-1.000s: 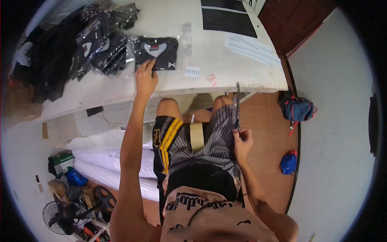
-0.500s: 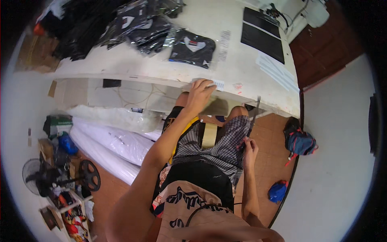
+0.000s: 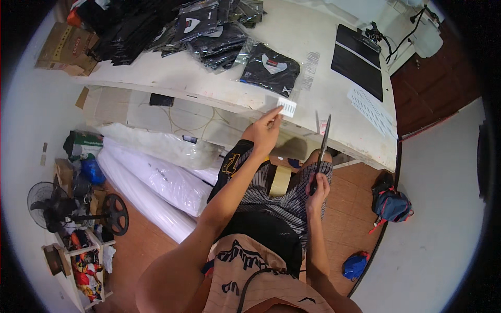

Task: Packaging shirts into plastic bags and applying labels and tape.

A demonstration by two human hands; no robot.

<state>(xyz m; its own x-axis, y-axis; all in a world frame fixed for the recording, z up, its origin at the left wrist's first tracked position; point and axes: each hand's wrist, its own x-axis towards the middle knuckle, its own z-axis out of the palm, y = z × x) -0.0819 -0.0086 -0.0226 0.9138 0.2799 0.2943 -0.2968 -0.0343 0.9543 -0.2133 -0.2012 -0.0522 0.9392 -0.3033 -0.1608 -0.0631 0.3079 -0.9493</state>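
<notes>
My left hand (image 3: 265, 129) pinches a small white label sheet (image 3: 286, 107) with dark printed marks, at the near edge of the white table (image 3: 209, 88). In my right hand (image 3: 318, 194) is a pair of long-bladed scissors (image 3: 324, 138), gripped by its dark handle, which the fingers partly hide. The blades look closed and point up toward the table edge, to the right of the label sheet and apart from it. Beyond my left hand lies a dark folded shirt (image 3: 269, 69) in a clear plastic bag.
Piled bagged dark garments (image 3: 214, 44) lie at the far left beside a cardboard box (image 3: 68, 48). Printed label strips (image 3: 371, 110) and a black panel (image 3: 357, 62) rest at the right. A tape roll (image 3: 280, 181) sits between my legs; white wrapped rolls (image 3: 156, 180) lie on the left.
My left hand has lifted the label sheet off the table edge, moving slightly right. My right hand has raised the scissors, bringing the blades closer to the label sheet. The view has shifted.
</notes>
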